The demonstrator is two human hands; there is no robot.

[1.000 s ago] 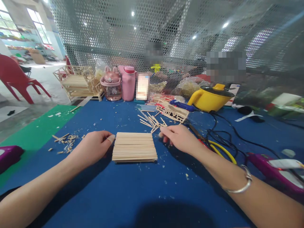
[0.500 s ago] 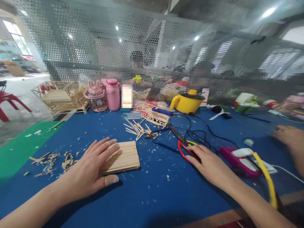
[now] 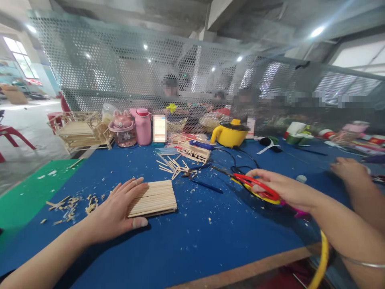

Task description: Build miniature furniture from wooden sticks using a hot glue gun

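My left hand lies flat over the left part of a panel of pale round wooden sticks set side by side. Its fingers are stretched out on top, and the thumb rests by the near edge. In my right hand is a pair of scissors with red and yellow handles, raised off the table, blades pointing left and away. Blue-handled pliers lie just left of the blades, beside loose short sticks.
Behind stand a small wooden stick frame, a yellow pot, a pink bottle and a stick-built model. Wood scraps lie at left. Another person's hand rests at right. A perforated screen closes the back.
My right hand has picked the scissors up off the table and moved them rightward, away from the pliers. The left hand stays on the stick panel. The view has shifted slightly.
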